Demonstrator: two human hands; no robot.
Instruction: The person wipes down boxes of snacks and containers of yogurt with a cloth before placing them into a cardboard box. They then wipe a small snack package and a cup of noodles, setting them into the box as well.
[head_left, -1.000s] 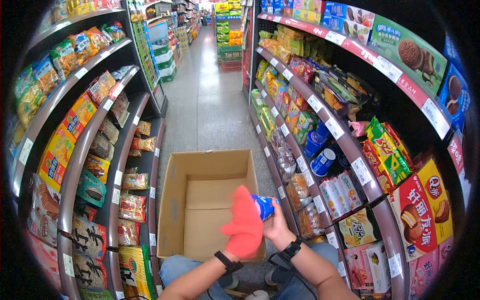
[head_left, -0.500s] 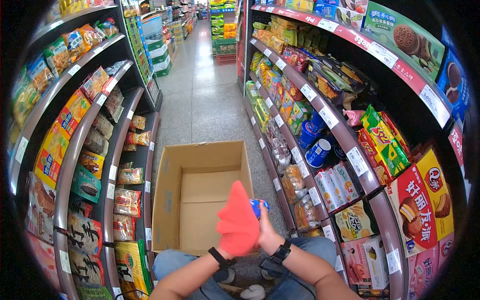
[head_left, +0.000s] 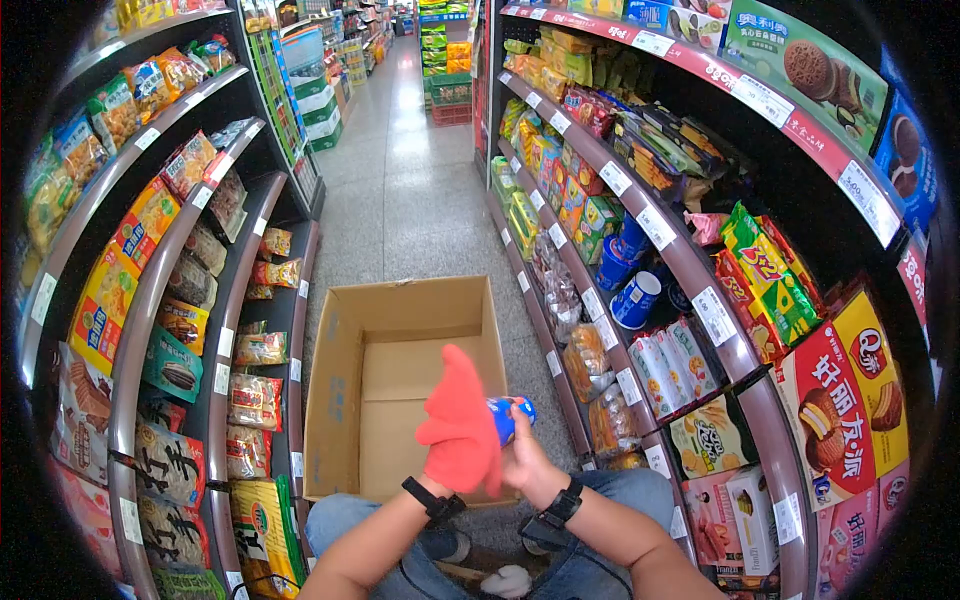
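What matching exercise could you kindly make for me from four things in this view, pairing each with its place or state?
Things:
1. Left hand
2. Right hand
3. Box
4. Green crate

Places and states:
A. Stacked on a red crate
B. Open-topped, on the floor
C. Covered in red
D. Bare, with its grip on a blue container

Right pairs: 1-C, 2-D, 3-B, 4-A.
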